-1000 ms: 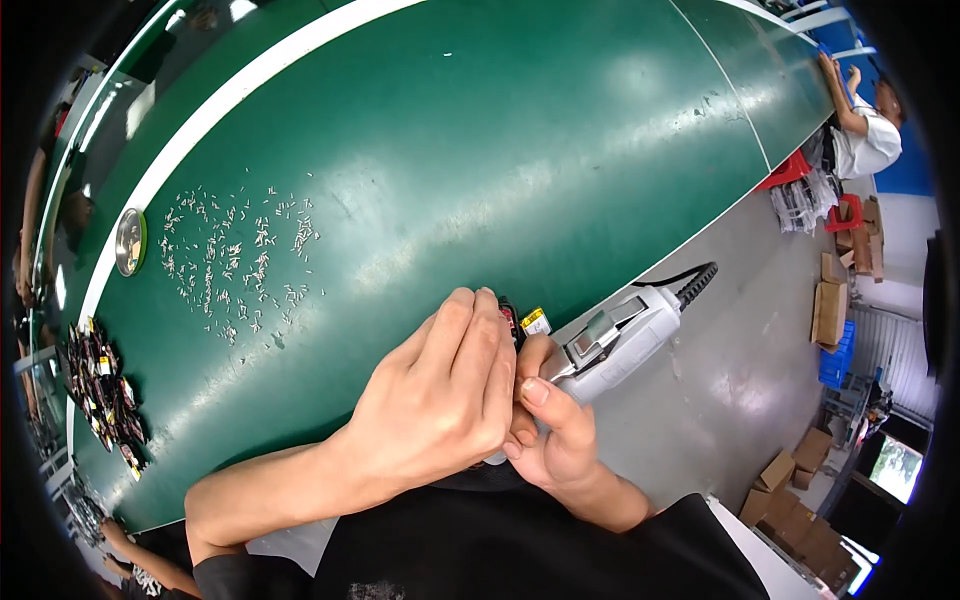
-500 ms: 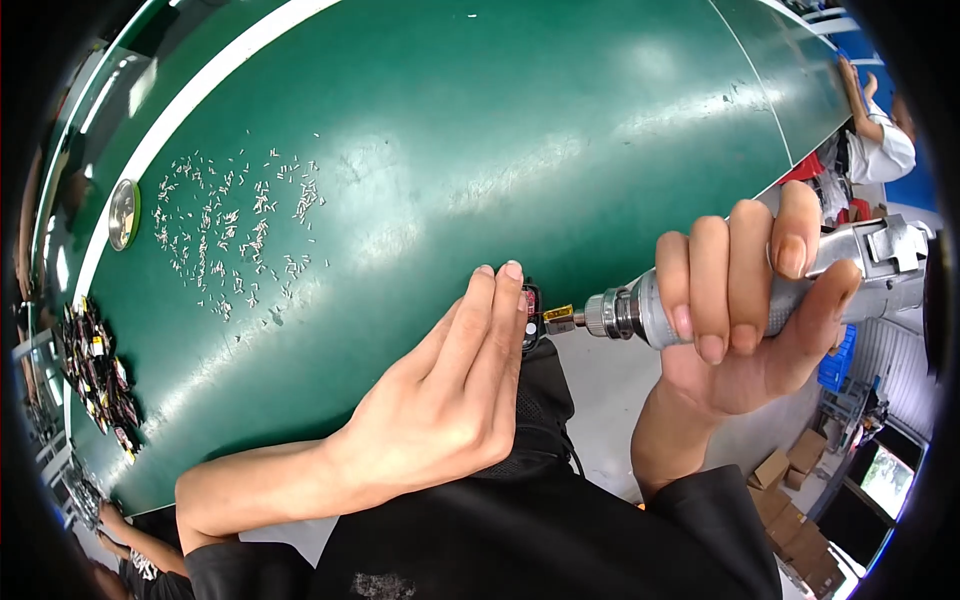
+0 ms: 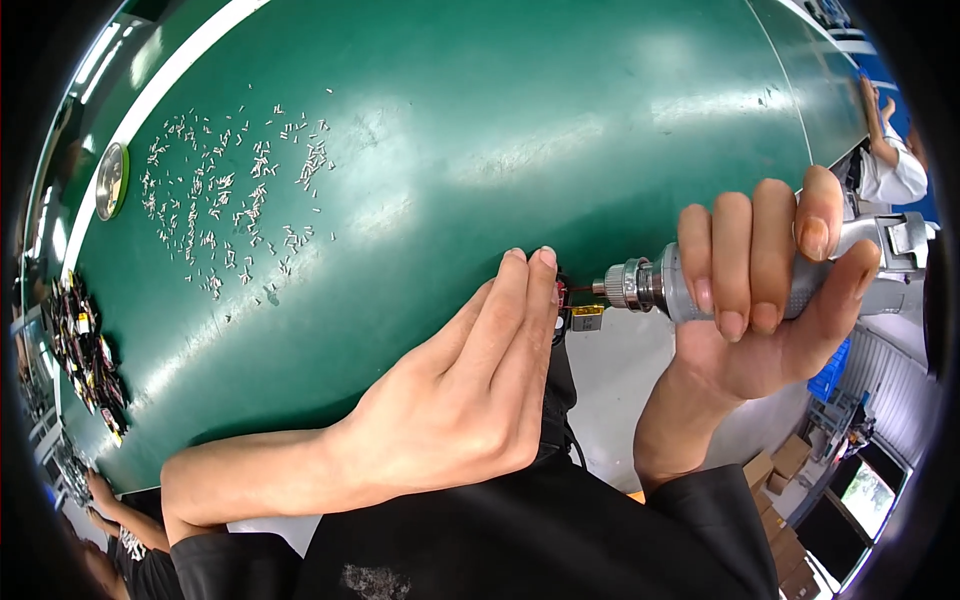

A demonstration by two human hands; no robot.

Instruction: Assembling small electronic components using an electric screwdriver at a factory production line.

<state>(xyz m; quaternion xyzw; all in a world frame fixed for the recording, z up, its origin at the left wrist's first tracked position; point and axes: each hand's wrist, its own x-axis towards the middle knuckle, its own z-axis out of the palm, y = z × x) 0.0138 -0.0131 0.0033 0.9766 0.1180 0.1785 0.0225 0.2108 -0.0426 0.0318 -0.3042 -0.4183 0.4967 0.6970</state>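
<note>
My left hand (image 3: pixel 455 400) holds a small black device (image 3: pixel 561 325) at the table's near edge, its fingers together and covering most of it. From the device sticks out a small silver battery (image 3: pixel 588 319) with a yellow end. My right hand (image 3: pixel 750 290) is wrapped round a grey electric screwdriver (image 3: pixel 683 285), held sideways. Its bit points left at the side of the device, just above the battery. Whether the bit touches a screw is hidden by the left fingers.
Many small screws (image 3: pixel 255 190) lie scattered on the green table (image 3: pixel 480 120). Beyond them is a round dish (image 3: pixel 112 180). A heap of wired parts (image 3: pixel 88 355) sits at the left edge. Other people's arms (image 3: pixel 880 130) show at far right and lower left. Cardboard boxes (image 3: pixel 790 457) stand lower right.
Both hands, with the device and screwdriver, sit a little further right and higher in view. The battery was in line with the screwdriver's tip; now it is below the bit.
</note>
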